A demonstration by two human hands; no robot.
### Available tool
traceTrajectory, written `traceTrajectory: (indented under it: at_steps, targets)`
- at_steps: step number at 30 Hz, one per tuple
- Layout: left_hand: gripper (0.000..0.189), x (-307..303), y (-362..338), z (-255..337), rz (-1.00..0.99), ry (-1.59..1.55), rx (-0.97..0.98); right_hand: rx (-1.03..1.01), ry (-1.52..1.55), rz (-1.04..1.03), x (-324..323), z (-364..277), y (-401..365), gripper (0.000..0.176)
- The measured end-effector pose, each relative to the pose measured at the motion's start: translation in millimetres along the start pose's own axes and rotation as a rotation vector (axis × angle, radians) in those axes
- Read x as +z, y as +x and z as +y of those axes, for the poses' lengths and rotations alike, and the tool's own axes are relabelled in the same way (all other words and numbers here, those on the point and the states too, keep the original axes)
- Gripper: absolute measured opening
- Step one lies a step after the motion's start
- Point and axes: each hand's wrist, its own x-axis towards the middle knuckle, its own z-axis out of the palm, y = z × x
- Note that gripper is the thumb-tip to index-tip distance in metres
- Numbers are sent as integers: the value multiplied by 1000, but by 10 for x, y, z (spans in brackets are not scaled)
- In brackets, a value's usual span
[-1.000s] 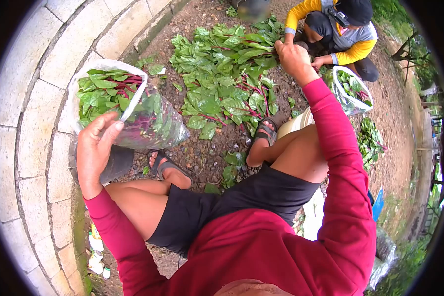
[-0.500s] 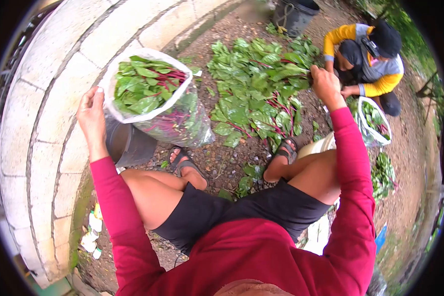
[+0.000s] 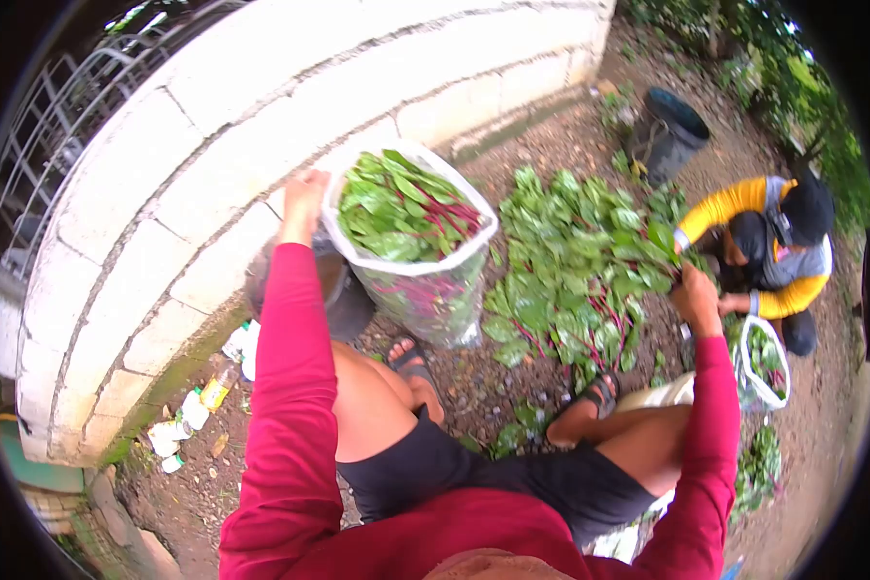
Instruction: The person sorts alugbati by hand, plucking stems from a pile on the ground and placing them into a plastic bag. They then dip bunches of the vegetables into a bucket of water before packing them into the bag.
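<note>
My left hand, fingers curled, is at the left rim of a clear plastic bag and appears to pinch its edge. The bag stands upright, full of leafy greens with red stems. My right hand is closed around the stems of some leafy greens at the right end of a pile. That pile of leafy greens is spread on the ground in front of my feet.
A crouching person in yellow sleeves works at the right, beside a smaller bag of greens. A dark bucket stands behind the pile. Another dark bucket is by the block wall. Plastic bottles lie at the left.
The view has turned left, so things appear farther right and lower. My left hand stays by the bag rim. My right hand keeps the greens at the pile's right end.
</note>
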Motion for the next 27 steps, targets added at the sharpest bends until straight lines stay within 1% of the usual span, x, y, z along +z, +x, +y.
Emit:
traceTrajectory:
  at_steps: [1, 2, 3, 5, 8, 10, 12, 15, 16, 19, 20, 23, 26, 27]
  targets:
    - [42, 8, -86, 107, -5, 72, -31, 40, -10, -12, -11, 27, 9, 20]
    - [40, -1, -151, 167, -33, 38, 1, 45, -33, -21, -7, 49, 4, 19]
    - [37, -12, -165, 213, -21, 68, 28, 40, -46, -31, 18, 82, 6, 18]
    - [36, -3, -60, 163, -47, -7, -38, 45, -79, -66, 84, 150, -19, 17]
    - [34, 72, -111, 189, -46, 34, 45, 67, -79, -12, -41, 147, 7, 16]
    - [33, 104, -48, 67, -104, 22, -2, 70, -69, -34, -25, 191, -1, 17]
    - [34, 107, -21, 12, -143, 3, -3, 62, -72, -68, 73, 318, 11, 21]
    - [37, 96, -23, 11, -189, -65, -34, 101, -19, -26, 19, 272, 13, 19]
    - [39, 86, -23, 22, -198, -73, -39, 124, -29, -32, -6, 267, 28, 23]
    - [42, 122, -114, 106, -144, -62, -33, 80, 2, -28, 29, 325, 7, 27]
    - [43, 141, -96, 44, -154, -77, -14, 59, 71, -19, 85, 397, 33, 35]
    - [38, 163, -55, -99, -209, 5, -9, 30, 326, -4, -220, 14, 40, 34]
    - [37, 245, 54, -266, -167, -36, 12, 5, 606, -40, -419, -348, 88, 29]
    - [34, 252, 51, -231, -167, -67, -29, 20, 685, -65, -484, -488, 103, 27]
